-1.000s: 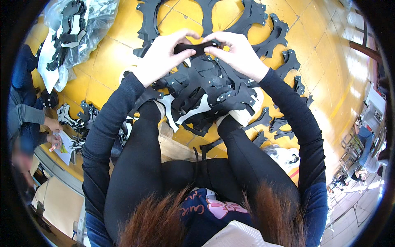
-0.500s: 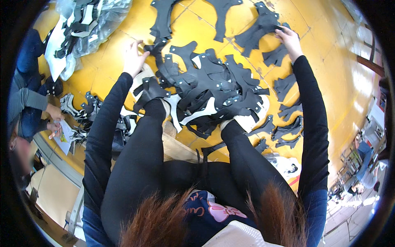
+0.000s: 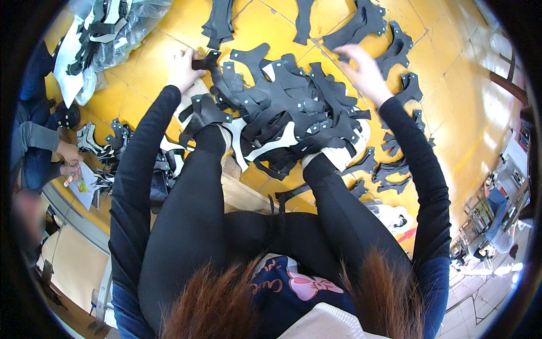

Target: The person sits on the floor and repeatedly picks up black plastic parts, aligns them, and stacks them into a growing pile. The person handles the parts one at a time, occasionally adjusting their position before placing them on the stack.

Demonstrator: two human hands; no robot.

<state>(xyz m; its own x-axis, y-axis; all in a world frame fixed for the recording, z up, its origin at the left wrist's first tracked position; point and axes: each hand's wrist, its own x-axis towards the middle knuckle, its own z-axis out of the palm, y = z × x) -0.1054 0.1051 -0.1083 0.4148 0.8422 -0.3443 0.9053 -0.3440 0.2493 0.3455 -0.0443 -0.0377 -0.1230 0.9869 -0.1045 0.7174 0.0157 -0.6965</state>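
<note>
A heap of flat, curved black cut pieces with small pale tags lies on the floor between my feet. A few white cut pieces show at its near side. My left hand is at the far left of the heap, thumb and fingers closed on the end of a black cut piece. My right hand hovers past the far right edge of the heap, fingers apart, with nothing visible in it. Just beyond it lies a stack of black pieces.
More black pieces lie in groups beyond the heap and down its right side. At upper left is a clear plastic bag with black and white pieces. On the left, another person's hands hold a paper. A wooden board lies before me.
My right hand has let go of a black piece at the far right and come back left, toward the heap. My left hand stays by the same piece, slightly farther away.
</note>
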